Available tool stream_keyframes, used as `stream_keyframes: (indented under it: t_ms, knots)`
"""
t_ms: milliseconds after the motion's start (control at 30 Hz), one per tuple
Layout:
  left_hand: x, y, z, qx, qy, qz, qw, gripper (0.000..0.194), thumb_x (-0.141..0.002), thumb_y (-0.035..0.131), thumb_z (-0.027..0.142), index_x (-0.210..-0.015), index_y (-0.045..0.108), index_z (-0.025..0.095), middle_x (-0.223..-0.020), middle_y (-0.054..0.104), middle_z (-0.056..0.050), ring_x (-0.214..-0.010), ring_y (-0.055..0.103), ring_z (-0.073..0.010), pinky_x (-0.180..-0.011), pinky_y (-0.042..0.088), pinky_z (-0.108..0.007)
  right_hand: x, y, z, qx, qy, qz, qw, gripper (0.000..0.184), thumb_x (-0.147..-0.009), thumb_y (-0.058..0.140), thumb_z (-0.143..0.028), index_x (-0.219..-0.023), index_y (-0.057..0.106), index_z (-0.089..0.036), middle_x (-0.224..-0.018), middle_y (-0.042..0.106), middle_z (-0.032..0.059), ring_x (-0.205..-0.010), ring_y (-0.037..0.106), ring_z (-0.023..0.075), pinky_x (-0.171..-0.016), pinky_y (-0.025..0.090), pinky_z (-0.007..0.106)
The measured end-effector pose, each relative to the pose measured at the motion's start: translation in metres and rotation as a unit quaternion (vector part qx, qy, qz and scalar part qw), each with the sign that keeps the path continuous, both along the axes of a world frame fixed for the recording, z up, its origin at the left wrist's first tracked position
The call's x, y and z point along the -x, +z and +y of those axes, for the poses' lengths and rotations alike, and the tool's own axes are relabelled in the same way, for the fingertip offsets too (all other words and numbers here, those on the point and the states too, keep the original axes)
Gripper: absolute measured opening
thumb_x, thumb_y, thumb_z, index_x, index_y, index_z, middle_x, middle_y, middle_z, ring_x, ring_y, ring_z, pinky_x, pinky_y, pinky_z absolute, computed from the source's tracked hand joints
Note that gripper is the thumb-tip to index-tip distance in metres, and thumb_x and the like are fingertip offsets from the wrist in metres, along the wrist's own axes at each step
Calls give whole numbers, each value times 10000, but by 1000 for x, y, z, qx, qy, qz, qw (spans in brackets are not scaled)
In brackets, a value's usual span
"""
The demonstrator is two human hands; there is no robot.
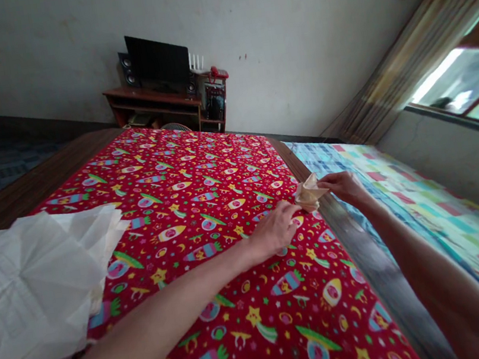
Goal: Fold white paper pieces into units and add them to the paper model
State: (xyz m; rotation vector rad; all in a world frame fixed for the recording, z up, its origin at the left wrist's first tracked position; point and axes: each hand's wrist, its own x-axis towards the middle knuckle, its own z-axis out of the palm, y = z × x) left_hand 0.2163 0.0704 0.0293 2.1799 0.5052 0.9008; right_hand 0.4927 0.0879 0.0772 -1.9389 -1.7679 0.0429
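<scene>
Between my two hands is a small piece of folded cream paper (309, 193), pleated and partly fanned out, near the right edge of the red patterned cloth (210, 223). My left hand (277, 228) pinches its lower left side, with the fingers closed on it. From the right, my right hand (345, 186) grips its right corner between thumb and fingertips. On the left lies a stack of creased white paper sheets (25, 283), the top one marked with fold lines that meet in its middle; my left forearm passes beside it.
A dark wooden edge (363, 257) runs along the cloth's right side, with a bed in a patchwork sheet (434, 216) beyond it. At the far wall stands a wooden desk (155, 99) with a monitor (158, 59) and red telephone (218, 73). A curtain (418, 51) hangs by the window.
</scene>
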Motion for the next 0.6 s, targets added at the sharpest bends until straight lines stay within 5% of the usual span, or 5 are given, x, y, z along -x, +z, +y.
stream_keyframes:
  t_ms: [100,200,367,600]
  knots:
    - [-63,-14,14,42,31,-50,997,341,-824,495,121,-1161,516,171,-1266,480,-128,-1078,530,-269,-918,440,-414,1,0,-3,-6,6,-29,1000,292,-734,555,-352,-772,748,-136,-647,701,67,-567,588,160,-541,379,259]
    - [-97,-25,16,57,36,-83,994,224,-823,509,88,-1018,553,190,-1165,538,-103,-1104,508,-255,-935,430,-398,2,-1,-6,-5,19,-60,998,278,-754,542,-331,-800,746,-148,-665,705,59,-592,599,160,-550,380,248]
    - [-106,-29,18,62,33,-97,993,137,-803,538,45,-855,569,167,-937,596,-78,-1011,549,-236,-938,419,-396,3,1,-8,-2,45,-100,994,272,-782,508,-281,-825,742,-149,-709,714,63,-625,612,162,-569,385,243]
    - [-105,-29,18,39,33,-63,997,108,-830,554,59,-809,580,162,-948,600,-47,-967,566,-200,-896,464,-355,9,7,-11,-1,49,-141,989,268,-782,494,-245,-831,745,-165,-704,721,68,-581,619,169,-537,371,242]
